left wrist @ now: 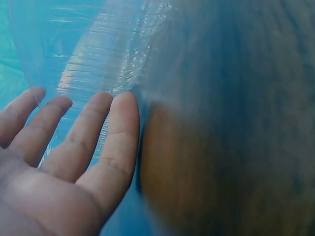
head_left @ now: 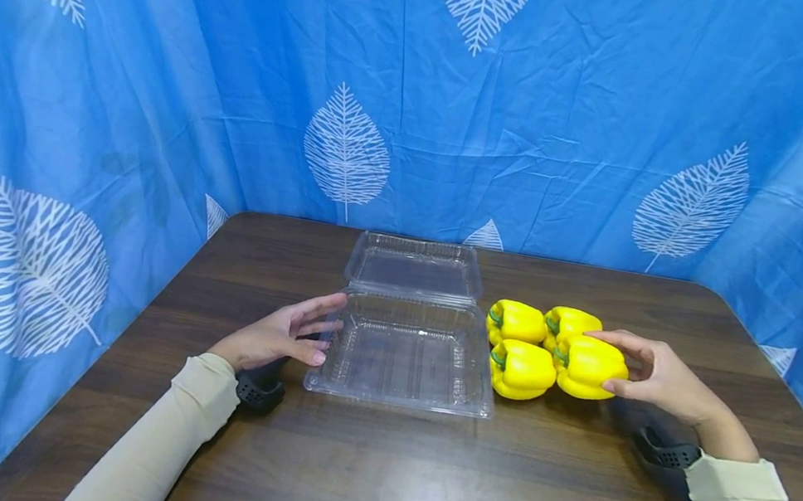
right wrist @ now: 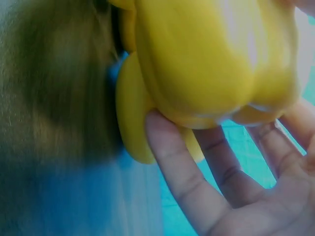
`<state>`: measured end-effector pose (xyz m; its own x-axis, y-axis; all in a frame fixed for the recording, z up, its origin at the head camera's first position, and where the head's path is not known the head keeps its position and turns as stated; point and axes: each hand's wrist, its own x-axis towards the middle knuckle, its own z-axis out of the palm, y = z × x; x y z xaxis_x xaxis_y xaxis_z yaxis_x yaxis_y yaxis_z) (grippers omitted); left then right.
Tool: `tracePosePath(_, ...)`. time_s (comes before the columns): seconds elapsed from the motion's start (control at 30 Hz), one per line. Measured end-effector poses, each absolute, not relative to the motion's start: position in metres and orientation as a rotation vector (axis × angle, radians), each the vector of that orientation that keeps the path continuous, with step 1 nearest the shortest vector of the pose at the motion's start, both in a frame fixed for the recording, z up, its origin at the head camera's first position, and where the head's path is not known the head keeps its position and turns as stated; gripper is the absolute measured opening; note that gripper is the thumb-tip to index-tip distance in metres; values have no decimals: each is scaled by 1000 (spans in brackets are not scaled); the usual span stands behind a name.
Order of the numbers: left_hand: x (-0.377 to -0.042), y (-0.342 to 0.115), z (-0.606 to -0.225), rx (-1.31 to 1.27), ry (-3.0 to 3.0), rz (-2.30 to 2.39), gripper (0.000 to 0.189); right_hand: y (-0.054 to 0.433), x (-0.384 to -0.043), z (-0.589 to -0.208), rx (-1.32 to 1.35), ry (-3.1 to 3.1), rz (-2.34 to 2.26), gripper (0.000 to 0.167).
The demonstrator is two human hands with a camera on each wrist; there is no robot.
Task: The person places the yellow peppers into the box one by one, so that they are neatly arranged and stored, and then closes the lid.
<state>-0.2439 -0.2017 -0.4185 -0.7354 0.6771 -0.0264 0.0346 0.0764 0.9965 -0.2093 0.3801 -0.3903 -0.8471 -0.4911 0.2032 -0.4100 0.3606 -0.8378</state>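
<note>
A clear plastic clamshell container (head_left: 405, 358) lies open mid-table, its lid (head_left: 414, 269) folded back flat behind it. To its right, several yellow bell peppers huddle together. My right hand (head_left: 600, 360) grips the front right pepper (head_left: 577, 371), fingers over its top and thumb against its near side. In the right wrist view my fingers (right wrist: 172, 162) cup that pepper (right wrist: 206, 59), with another pepper (right wrist: 129, 115) just behind it. My left hand (head_left: 328, 327) is open with straight fingers against the container's left rim. The left wrist view shows those fingers (left wrist: 93, 132) against the ribbed wall (left wrist: 98, 49).
The dark wooden table (head_left: 374, 473) is boxed in on three sides by a blue curtain (head_left: 536, 133) printed with white leaves. The other peppers (head_left: 516, 321) lie between the container and my right hand. Both wrists wear black bands.
</note>
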Motion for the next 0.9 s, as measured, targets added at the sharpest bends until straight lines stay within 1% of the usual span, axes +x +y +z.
tracePosePath(0.2, -242, -199, -417, 680, 1898, 1706, 100, 376, -209, -389, -845, 2550, -1555, 63)
tracePosePath(0.47, -240, -196, -416, 673, 1916, 1713, 100, 370, -208, -386, -880, 2578, -1614, 65)
tracePosePath(0.9, -242, -195, -418, 668, 1903, 1736, 98, 353, -207, -384, -924, 2656, -1660, 64)
